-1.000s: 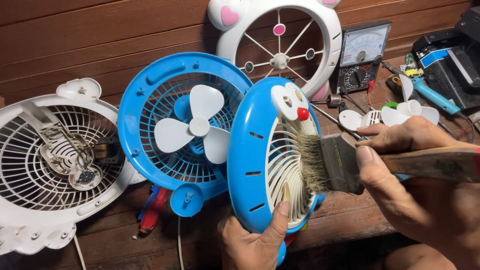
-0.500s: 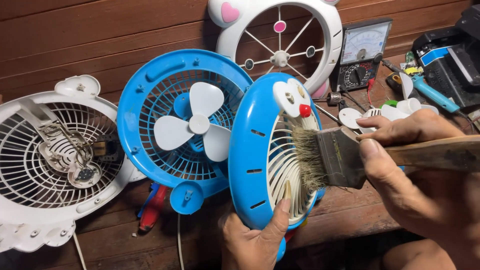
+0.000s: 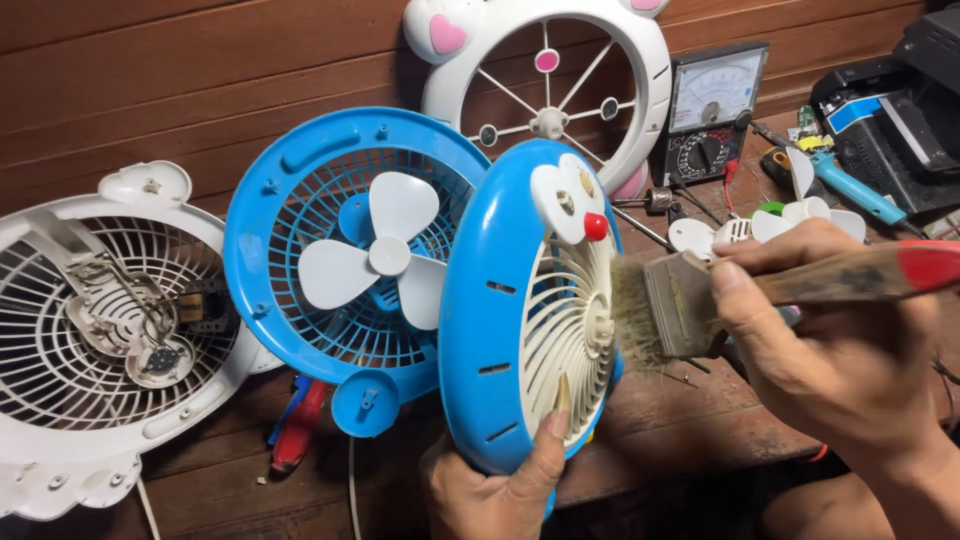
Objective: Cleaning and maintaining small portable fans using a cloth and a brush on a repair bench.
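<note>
My left hand point(image 3: 500, 485) grips the bottom edge of a blue fan front cover point(image 3: 495, 320) with a cream grille and a cartoon face, holding it upright on edge. My right hand point(image 3: 830, 340) holds a worn paintbrush point(image 3: 690, 300) by its wooden, red-ended handle. The bristles press against the cream grille near its centre.
A blue fan body with white blades point(image 3: 350, 265) leans behind the cover. A white fan housing with exposed parts point(image 3: 90, 340) lies at the left. A white and pink fan guard point(image 3: 550, 90), an analog multimeter point(image 3: 712, 110), screwdrivers point(image 3: 300, 425), loose white blades point(image 3: 790, 215) and a black device point(image 3: 900, 110) rest on the wooden bench.
The brush has shifted slightly along the grille, down and toward its centre. My left hand keeps the cover in the same place.
</note>
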